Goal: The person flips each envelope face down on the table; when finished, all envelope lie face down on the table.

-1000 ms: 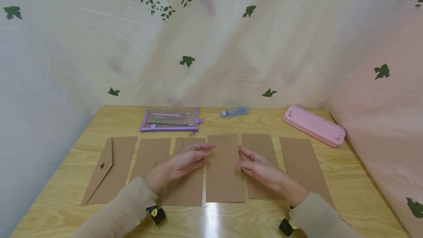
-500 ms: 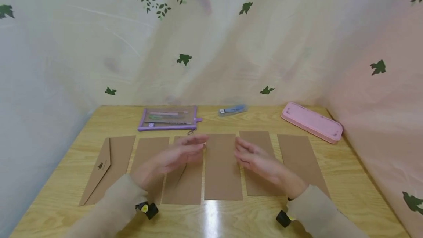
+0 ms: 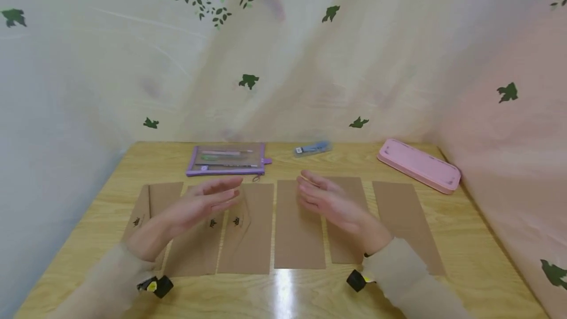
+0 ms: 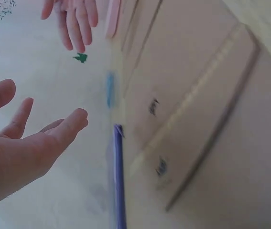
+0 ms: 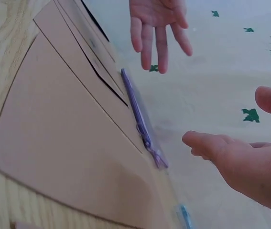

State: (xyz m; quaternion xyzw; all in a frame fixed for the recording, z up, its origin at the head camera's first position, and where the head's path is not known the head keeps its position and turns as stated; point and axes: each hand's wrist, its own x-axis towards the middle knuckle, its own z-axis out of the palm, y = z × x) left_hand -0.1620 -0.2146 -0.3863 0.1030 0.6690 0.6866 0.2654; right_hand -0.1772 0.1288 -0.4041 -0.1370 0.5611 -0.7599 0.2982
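Several brown paper envelopes lie side by side across the table. My left hand (image 3: 195, 208) hovers above the envelopes on the left, its fingers stretched out and holding nothing. In the head view it partly covers the leftmost envelope (image 3: 166, 191) and its neighbour (image 3: 195, 255). Over the right-centre envelopes hangs my right hand (image 3: 334, 201), fingers extended and nothing in it. Below its fingertips lies a plain envelope (image 3: 297, 245). A third envelope from the left (image 3: 252, 255) shows a flap with a small dark crest. Both wrist views show the palms facing each other, apart.
Behind the envelopes lies a purple-edged mesh pouch (image 3: 226, 162) with pens inside. A blue item in clear packaging (image 3: 312, 148) sits at the back middle. A pink case (image 3: 418, 165) lies at the back right. Patterned cloth (image 3: 288, 63) hangs behind the table (image 3: 248, 297).
My left hand has moved left, off the middle envelopes and over the left ones. The right hand has also shifted somewhat left. The envelopes stay in place.
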